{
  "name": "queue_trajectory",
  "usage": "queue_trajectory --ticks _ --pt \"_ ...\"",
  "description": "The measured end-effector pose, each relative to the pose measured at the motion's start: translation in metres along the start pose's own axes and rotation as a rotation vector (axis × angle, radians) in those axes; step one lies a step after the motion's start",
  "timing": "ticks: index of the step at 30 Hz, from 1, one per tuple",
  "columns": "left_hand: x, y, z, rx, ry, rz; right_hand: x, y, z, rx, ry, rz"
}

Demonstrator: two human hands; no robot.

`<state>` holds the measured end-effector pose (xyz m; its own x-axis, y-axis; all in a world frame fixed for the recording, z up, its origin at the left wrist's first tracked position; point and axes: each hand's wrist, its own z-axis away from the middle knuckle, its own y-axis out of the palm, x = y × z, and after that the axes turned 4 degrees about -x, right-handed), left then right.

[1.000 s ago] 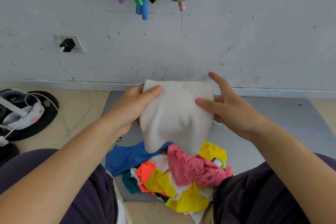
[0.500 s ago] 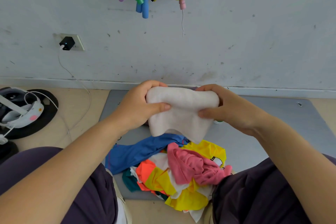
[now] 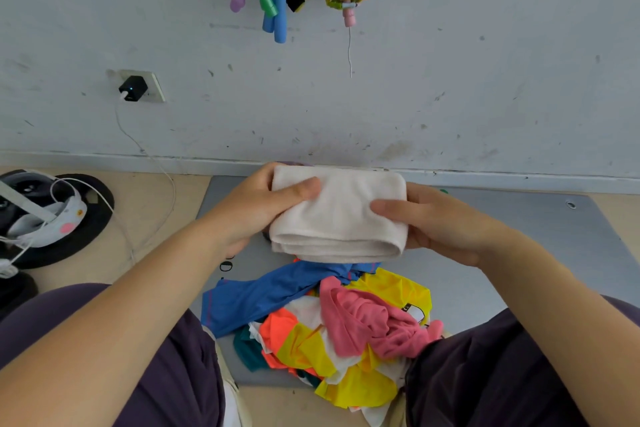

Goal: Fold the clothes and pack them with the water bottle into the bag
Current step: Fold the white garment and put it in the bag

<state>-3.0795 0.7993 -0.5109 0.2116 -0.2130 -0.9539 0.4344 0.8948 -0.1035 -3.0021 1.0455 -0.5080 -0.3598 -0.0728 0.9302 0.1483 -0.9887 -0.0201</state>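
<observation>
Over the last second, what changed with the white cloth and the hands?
The white cloth, held up open, was folded down into a compact bundle. Left hand and right hand went from pinching its top corners to gripping its ends. The clothes pile stayed put.

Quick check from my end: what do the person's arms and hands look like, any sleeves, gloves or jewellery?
Both forearms are bare up to the picture's edge, with no sleeve showing. The left hand and right hand wear no gloves, and no rings, watch or bands are visible. Nails look short and unpainted. Dark purple trousers cover the legs.
</observation>
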Motion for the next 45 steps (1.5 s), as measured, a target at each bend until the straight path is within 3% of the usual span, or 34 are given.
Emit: queue_trajectory --ticks 4,7,10,11,13,16,18,19,21,23,24,26,28,32,36,41,45 --pt "0.001 -0.012 -0.003 0.298 0.009 0.102 0.004 -0.014 0.002 0.011 -0.022 -0.127" --pt "0.001 -0.017 -0.008 0.198 -0.015 0.217 0.008 -0.015 0.006 -0.043 -0.099 -0.163" --pt "0.002 -0.007 -0.007 -0.161 0.096 -0.092 0.01 -0.005 0.006 -0.296 -0.241 -0.03" --pt "0.003 -0.001 -0.005 -0.21 0.116 -0.114 0.01 0.002 0.006 -0.414 -0.308 0.08" --pt "-0.002 0.011 -0.002 -0.036 0.026 0.149 0.008 0.018 0.008 -0.536 -0.484 0.329" --pt "-0.016 0.028 -0.003 0.261 -0.171 0.492 0.009 0.039 0.011 -0.392 -0.739 0.745" --pt "-0.012 0.033 -0.015 0.179 -0.202 0.59 0.008 0.042 0.007 -0.286 -0.807 0.831" --pt "-0.008 0.036 -0.021 0.107 -0.204 0.576 0.009 0.042 0.005 -0.31 -0.801 0.785" --pt "0.002 0.039 -0.034 0.065 -0.176 0.525 0.01 0.036 -0.006 -0.515 -0.719 0.626" --pt "0.015 0.042 -0.048 0.08 -0.129 0.555 0.011 0.024 -0.025 -0.67 -0.454 0.441" --pt "0.021 0.044 -0.056 0.101 -0.098 0.581 0.009 0.018 -0.037 -0.62 -0.263 0.331" --pt "0.032 0.049 -0.073 0.127 -0.043 0.603 -0.003 0.009 -0.061 -0.358 0.024 0.081" --pt "0.047 0.055 -0.093 0.074 -0.02 0.545 -0.028 0.002 -0.084 -0.209 0.141 -0.078" --pt "0.091 0.046 -0.141 -0.091 0.046 0.057 -0.075 -0.022 -0.124 -0.376 0.166 -0.057" --pt "0.157 0.023 -0.194 -0.123 0.182 -0.588 -0.118 -0.068 -0.165 -0.552 0.368 -0.065" --pt "0.199 0.011 -0.25 0.115 0.305 -1.099 -0.146 -0.103 -0.223 -0.379 0.531 -0.181" --pt "0.215 -0.002 -0.277 0.15 0.249 -1.265 -0.166 -0.103 -0.283 -0.226 0.68 -0.162"
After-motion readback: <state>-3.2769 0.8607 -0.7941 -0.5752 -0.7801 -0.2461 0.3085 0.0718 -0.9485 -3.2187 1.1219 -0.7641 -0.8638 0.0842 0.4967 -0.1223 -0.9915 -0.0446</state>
